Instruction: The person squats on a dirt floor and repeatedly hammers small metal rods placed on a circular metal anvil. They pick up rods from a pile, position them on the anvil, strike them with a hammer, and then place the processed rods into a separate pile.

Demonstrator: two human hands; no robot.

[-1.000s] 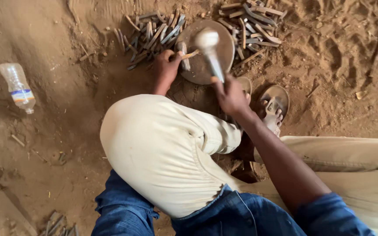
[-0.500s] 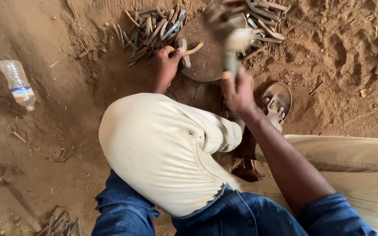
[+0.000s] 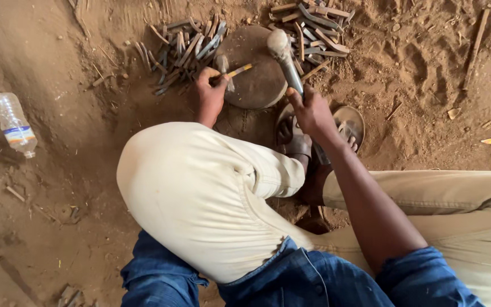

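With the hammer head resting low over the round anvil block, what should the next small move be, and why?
Probably lift the hammer with the right hand for a stroke: the left hand pins a thin strip flat on the round block.

I see cream-coloured trousers (image 3: 200, 199) with a stitched seam and a side pocket, one leg filling the centre, the other running off at three o'clock. At six o'clock sits a blue denim shirt (image 3: 308, 278), its sleeves rolled or pushed up above the elbow, forearms bare. A dark sandal (image 3: 294, 133) with broad straps shows at twelve o'clock.
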